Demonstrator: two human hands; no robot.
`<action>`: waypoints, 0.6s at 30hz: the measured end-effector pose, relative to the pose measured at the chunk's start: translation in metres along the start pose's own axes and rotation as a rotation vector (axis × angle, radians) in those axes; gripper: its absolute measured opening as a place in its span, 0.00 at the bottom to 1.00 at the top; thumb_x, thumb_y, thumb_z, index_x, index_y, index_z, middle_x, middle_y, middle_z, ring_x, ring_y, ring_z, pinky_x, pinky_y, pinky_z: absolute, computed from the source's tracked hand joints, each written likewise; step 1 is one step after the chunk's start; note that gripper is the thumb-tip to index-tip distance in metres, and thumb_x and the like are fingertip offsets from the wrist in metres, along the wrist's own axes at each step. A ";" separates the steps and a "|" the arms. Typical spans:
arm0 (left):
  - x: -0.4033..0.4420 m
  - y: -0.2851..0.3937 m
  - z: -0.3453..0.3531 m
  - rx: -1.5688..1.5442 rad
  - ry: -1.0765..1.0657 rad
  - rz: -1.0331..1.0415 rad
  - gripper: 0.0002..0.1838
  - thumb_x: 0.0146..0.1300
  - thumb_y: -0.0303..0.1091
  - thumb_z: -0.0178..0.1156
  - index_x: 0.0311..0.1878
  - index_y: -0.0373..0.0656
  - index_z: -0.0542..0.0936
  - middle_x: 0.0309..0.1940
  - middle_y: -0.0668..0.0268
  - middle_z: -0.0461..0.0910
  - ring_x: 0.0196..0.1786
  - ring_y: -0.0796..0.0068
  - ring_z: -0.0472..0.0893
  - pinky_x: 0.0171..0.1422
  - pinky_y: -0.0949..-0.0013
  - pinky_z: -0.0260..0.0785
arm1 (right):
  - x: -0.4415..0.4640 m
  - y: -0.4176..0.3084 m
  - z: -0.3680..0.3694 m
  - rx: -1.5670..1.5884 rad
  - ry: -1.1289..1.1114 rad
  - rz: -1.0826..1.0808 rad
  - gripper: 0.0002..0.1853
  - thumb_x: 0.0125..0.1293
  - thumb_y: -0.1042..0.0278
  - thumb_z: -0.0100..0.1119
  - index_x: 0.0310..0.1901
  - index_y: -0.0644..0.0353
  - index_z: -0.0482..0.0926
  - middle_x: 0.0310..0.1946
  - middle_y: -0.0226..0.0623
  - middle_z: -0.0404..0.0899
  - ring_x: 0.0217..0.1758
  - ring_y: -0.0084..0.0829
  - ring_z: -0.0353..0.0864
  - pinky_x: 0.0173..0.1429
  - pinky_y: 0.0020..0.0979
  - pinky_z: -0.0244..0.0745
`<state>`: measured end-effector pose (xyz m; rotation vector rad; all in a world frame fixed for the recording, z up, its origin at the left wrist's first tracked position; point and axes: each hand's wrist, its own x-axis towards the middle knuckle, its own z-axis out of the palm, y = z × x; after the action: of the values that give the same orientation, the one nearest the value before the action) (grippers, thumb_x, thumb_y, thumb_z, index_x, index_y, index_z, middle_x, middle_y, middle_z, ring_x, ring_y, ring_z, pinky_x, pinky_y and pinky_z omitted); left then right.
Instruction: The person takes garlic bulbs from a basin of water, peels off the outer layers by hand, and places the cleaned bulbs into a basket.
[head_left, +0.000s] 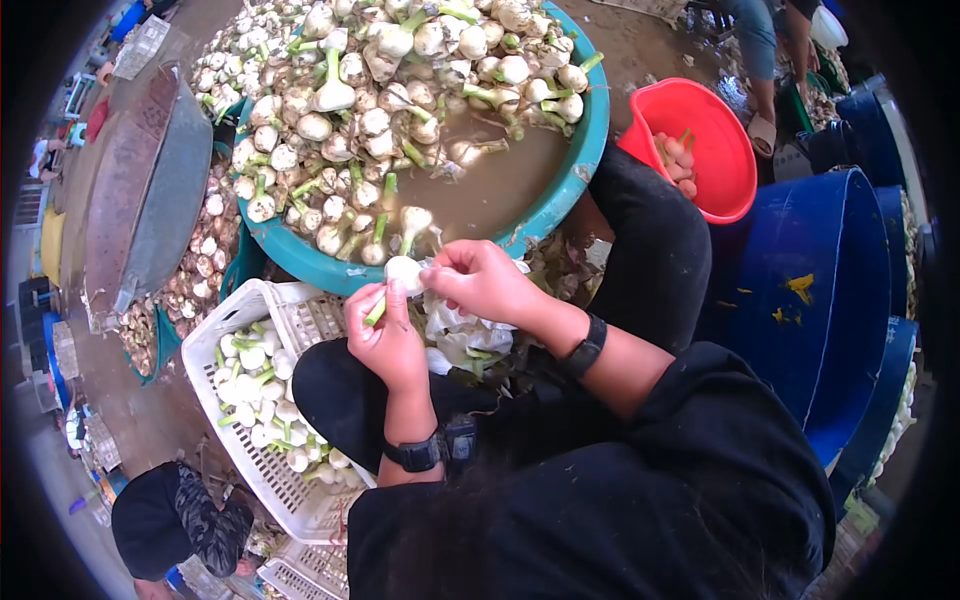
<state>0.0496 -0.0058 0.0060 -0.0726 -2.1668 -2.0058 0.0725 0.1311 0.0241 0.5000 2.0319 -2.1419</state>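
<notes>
A peeled white garlic bulb [404,271] with a short green stem is between my hands, just past the near rim of the teal tub [310,272]. My left hand [388,342] is closed around its stem, which points down toward my palm. At the bulb's right side, the thumb and fingers of my right hand [487,284] are pinched together against it; any skin between them is too small to make out. Unpeeled garlic bulbs [375,122] with muddy skins pile up in the tub, partly in brown water. Pale peelings [462,330] lie beneath my hands.
To my left, a white plastic crate [228,418] holds cleaned garlic bulbs [262,385]. A red basin [728,150] with some pinkish pieces stands at the right, beside blue barrels [790,260]. A metal wheelbarrow-like container [150,190] is far left. Other people [180,520] sit nearby.
</notes>
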 end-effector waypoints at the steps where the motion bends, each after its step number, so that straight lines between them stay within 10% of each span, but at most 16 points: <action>1: -0.001 0.001 0.001 0.072 -0.033 0.052 0.05 0.55 0.22 0.60 0.31 0.33 0.73 0.37 0.61 0.73 0.36 0.80 0.73 0.39 0.78 0.69 | 0.002 -0.001 0.000 -0.001 0.005 0.001 0.09 0.57 0.67 0.56 0.25 0.64 0.73 0.17 0.27 0.73 0.18 0.14 0.71 0.21 0.19 0.68; 5: -0.004 -0.002 0.005 -0.034 0.030 -0.105 0.06 0.57 0.25 0.60 0.31 0.35 0.73 0.35 0.62 0.75 0.34 0.79 0.75 0.38 0.77 0.70 | 0.002 0.000 0.003 -0.113 0.013 -0.134 0.10 0.51 0.68 0.57 0.20 0.66 0.74 0.13 0.35 0.72 0.17 0.22 0.71 0.23 0.27 0.68; 8: 0.001 0.005 0.004 -0.407 0.144 -0.597 0.07 0.60 0.34 0.57 0.32 0.41 0.73 0.28 0.67 0.77 0.32 0.77 0.78 0.32 0.76 0.72 | -0.003 0.028 -0.006 -0.339 0.031 -0.181 0.11 0.48 0.67 0.58 0.18 0.67 0.74 0.13 0.42 0.72 0.16 0.33 0.72 0.26 0.34 0.69; 18: 0.001 0.005 0.004 -0.143 0.024 -0.427 0.07 0.60 0.34 0.57 0.30 0.42 0.73 0.25 0.66 0.76 0.23 0.81 0.73 0.25 0.79 0.66 | 0.003 -0.005 -0.004 -0.314 0.030 -0.597 0.05 0.54 0.72 0.58 0.29 0.63 0.74 0.24 0.38 0.73 0.30 0.38 0.74 0.36 0.33 0.70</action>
<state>0.0487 -0.0019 0.0112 0.4271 -2.1601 -2.3646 0.0685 0.1357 0.0273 -0.1430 2.7269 -2.0093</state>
